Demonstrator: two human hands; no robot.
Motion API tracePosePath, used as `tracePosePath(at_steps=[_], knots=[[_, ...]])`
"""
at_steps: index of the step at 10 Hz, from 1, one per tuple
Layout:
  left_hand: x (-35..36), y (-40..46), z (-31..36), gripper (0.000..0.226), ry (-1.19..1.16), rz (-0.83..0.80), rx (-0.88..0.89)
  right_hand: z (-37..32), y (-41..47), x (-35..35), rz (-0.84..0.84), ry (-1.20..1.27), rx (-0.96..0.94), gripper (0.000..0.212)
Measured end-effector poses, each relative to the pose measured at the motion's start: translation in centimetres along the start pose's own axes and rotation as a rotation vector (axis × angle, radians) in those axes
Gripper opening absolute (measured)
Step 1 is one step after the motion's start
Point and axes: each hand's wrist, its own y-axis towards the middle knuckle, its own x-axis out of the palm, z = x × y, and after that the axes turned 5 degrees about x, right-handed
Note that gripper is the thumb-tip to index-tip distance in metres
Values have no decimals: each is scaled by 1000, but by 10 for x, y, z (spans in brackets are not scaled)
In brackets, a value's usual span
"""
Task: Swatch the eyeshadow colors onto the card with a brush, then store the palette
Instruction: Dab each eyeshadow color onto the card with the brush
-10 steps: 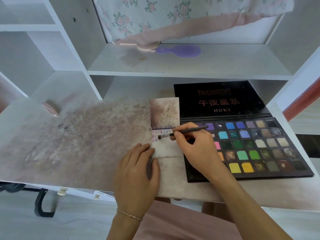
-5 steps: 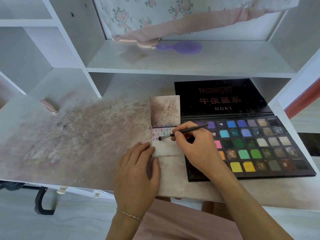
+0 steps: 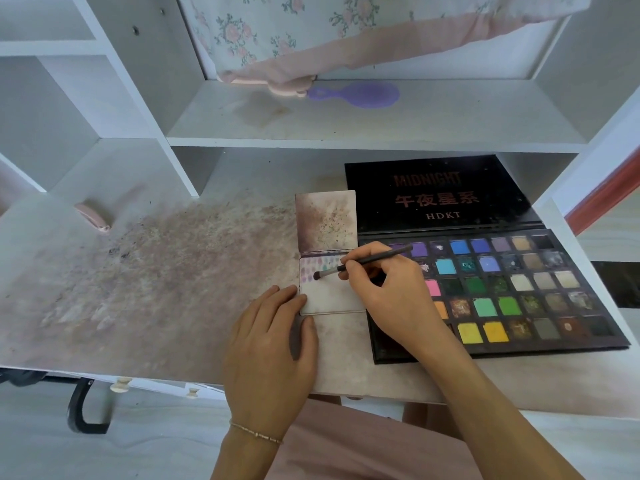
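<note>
While pinching brush [image 3: 367, 262] — right hand [image 3: 391, 292] angled

**Card and palette near the desk's front edge**

The card [image 3: 332, 299] lies on the desk [image 3: 156, 289] near its front edge, with a second card [image 3: 326, 221] just behind it. The open palette [image 3: 512, 292] lies right of both, towards the right edge, its lid [image 3: 440, 192] folded back. A clip [image 3: 92, 216] sits near the left edge, well apart. On the shelf [image 3: 450, 123] behind and above lies a hairbrush [image 3: 360, 94], beside a cloth [image 3: 311, 43].
</note>
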Motion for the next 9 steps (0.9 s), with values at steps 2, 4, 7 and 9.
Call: tracePosePath(at_steps=[2, 4, 7, 9], knots=[[-1, 0, 0, 35, 2, -4, -1, 0, 0, 0, -3, -2, 6, 21], [0, 0, 0, 35, -2, -9, -4, 0, -1, -1, -3, -6, 11, 21], [1, -1, -1, 36, -10, -9, -5, -1, 0, 0, -4, -8, 19, 21], [0, -1, 0, 36, -8, -16, -10, -3, 0, -1, 16, 34, -15, 24]])
